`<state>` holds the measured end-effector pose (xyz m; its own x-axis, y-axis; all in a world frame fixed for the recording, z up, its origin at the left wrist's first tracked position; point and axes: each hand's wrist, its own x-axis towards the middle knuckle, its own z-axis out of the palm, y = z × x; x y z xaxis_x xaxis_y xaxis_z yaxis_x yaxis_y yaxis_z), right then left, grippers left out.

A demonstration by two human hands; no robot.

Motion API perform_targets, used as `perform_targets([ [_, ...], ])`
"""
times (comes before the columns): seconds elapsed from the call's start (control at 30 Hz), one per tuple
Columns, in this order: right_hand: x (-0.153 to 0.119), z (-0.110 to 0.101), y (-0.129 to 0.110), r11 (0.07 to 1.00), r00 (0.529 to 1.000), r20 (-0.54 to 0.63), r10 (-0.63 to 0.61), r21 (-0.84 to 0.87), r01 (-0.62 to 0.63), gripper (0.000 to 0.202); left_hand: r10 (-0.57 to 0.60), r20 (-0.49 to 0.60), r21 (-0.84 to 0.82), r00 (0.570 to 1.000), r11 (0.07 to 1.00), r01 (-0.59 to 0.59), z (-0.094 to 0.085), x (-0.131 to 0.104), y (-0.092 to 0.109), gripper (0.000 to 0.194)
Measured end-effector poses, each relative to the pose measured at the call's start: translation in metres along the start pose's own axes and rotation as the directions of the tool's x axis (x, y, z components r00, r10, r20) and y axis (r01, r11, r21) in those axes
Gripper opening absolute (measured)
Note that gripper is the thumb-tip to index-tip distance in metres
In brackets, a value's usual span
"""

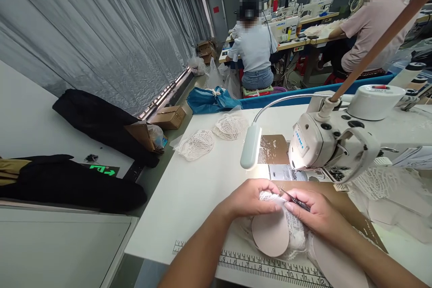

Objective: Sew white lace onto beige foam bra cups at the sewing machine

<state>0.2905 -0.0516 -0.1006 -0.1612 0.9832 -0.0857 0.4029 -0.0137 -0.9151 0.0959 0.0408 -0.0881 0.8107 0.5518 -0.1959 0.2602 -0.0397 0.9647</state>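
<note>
My left hand (251, 198) is closed on the upper edge of a white lace piece (297, 236), thumb in front and fingers behind. A smooth, pale pink rounded cup (271, 235) hangs below the thumb, against the lace. Close beside it, my right hand (313, 209) is closed around dark metal thread snips (299, 203), whose thin tip points left toward the lace edge between both hands. The right thumb and fingertips also meet near that edge; whether they pinch the fabric is hard to tell. Another pale pink piece (334, 261) lies under my right forearm.
A sewing machine (313, 139) stands just beyond my hands, its lamp (251, 146) to the left. Lace pieces (195, 144) lie at the table's far left; more lace (381, 184) is piled right. A printed ruler (263, 267) runs along the front edge. Two people sit at machines ahead.
</note>
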Motion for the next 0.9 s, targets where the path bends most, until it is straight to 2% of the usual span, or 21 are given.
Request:
perform_targets([
  [0.07,-0.001,-0.001,0.0,0.999,0.999,-0.036,0.001,0.05,0.001,0.031,-0.029,0.037,-0.03,0.999,0.999,0.03,0.002,0.001,0.0,0.027],
  [0.2,-0.002,-0.004,0.005,0.991,0.992,-0.116,0.046,0.13,-0.031,0.041,-0.076,0.076,-0.07,0.994,0.994,0.081,0.005,0.003,0.001,0.03],
  [0.3,-0.004,-0.009,0.01,0.987,0.995,-0.08,0.065,0.154,-0.052,0.05,-0.051,0.024,-0.104,0.998,0.993,0.053,0.006,0.004,0.002,0.031],
  [0.4,-0.005,-0.013,0.013,0.993,0.998,-0.036,0.05,0.112,-0.045,0.046,-0.046,-0.017,-0.153,0.999,0.987,0.043,0.008,0.004,0.001,0.032],
  [0.57,-0.006,-0.01,0.013,0.978,0.994,0.029,0.102,0.178,-0.105,0.04,-0.063,-0.054,-0.224,0.997,0.973,0.049,0.012,0.006,-0.004,0.036],
  [0.73,-0.003,-0.004,0.007,0.984,0.997,0.038,0.061,0.167,-0.067,0.033,-0.048,0.004,-0.235,0.999,0.971,0.048,0.013,0.008,-0.003,0.033],
  [0.9,-0.004,-0.007,0.004,0.991,0.998,0.026,0.056,0.119,-0.059,0.031,-0.041,0.047,-0.181,0.998,0.982,0.049,0.012,0.008,-0.002,0.034],
])
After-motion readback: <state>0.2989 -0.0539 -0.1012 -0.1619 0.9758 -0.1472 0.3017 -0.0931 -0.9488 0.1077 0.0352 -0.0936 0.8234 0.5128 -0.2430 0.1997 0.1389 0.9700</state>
